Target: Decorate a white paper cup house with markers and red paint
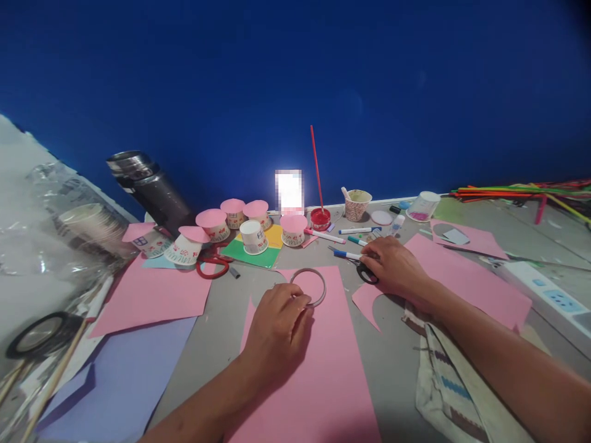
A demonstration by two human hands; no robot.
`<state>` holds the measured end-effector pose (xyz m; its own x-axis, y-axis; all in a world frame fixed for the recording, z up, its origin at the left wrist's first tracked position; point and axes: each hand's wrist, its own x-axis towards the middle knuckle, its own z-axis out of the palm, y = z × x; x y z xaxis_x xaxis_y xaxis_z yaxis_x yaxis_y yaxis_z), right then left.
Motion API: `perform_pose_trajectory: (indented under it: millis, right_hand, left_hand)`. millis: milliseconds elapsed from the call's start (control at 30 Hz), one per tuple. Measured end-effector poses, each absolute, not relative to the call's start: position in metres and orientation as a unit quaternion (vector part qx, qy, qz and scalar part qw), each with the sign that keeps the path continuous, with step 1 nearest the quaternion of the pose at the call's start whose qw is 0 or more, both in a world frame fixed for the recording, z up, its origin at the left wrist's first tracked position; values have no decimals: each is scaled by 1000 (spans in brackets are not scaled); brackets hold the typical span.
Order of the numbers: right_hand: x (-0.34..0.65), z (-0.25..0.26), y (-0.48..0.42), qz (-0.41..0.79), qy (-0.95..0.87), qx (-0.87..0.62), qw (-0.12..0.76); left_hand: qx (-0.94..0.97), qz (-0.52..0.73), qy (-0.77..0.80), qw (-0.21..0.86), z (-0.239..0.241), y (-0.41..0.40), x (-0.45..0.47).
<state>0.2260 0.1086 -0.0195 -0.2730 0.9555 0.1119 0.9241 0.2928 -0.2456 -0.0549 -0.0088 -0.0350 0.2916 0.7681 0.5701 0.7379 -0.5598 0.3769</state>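
My left hand (pixel 279 317) pinches the near edge of a thin greyish ring (pixel 325 284). The ring lies on a pink paper sheet (pixel 332 369) in front of me. My right hand (pixel 392 264) is curled down over the table to the right of that sheet. Beside its thumb shows the black handle loop of scissors (pixel 368 274), and a blue marker (pixel 347 254) and a green-capped marker (pixel 356 241) lie by its fingertips. What the right fingers grip is hidden. A pink offcut (pixel 368 301) with a curved edge lies below this hand.
Paper cups with pink disc tops (pixel 212 218) stand at the back left, near a plain-topped white cup (pixel 253 237) and red-handled scissors (pixel 213 269). A dark flask (pixel 154 197) leans behind. Right are a patterned cup (pixel 357 206), a power strip (pixel 549 295) and a cloth pouch (pixel 443 381).
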Motion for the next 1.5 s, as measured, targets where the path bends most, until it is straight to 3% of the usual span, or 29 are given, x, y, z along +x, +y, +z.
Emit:
perform_pose_trajectory:
  millis: [333, 500, 833, 900, 967, 1100, 1200, 1367, 1500]
  right_hand:
    - [160, 0, 168, 1, -825, -565, 5]
    - [148, 0, 178, -12, -828, -561, -5]
    - [192, 53, 86, 16, -855, -519, -4]
    - [192, 44, 66, 73, -889, -449, 52]
    - [190, 32, 56, 152, -886, -406, 164]
    - [182, 9, 54, 393, -758, -381, 354]
    - [177, -3, 53, 479, -694, -361, 398]
    - [168, -18, 51, 501, -650, -374, 432]
    - [175, -22, 66, 565, -556, -391, 467]
  left_hand:
    - [808, 386, 446, -8, -32, 0, -61]
    - [814, 388, 433, -29, -34, 1, -67]
    - [783, 380, 488, -65, -31, 2, -71]
    - [800, 357, 476, -73, -31, 3, -71]
    - [816, 332, 471, -53, -32, 3, -70]
    - [838, 313, 446, 35, -32, 2, -68]
    - [843, 314, 432, 64, -29, 2, -69]
    - [840, 275, 466, 30, -21, 9, -68]
    - [818, 210, 529, 83, -10, 17, -76]
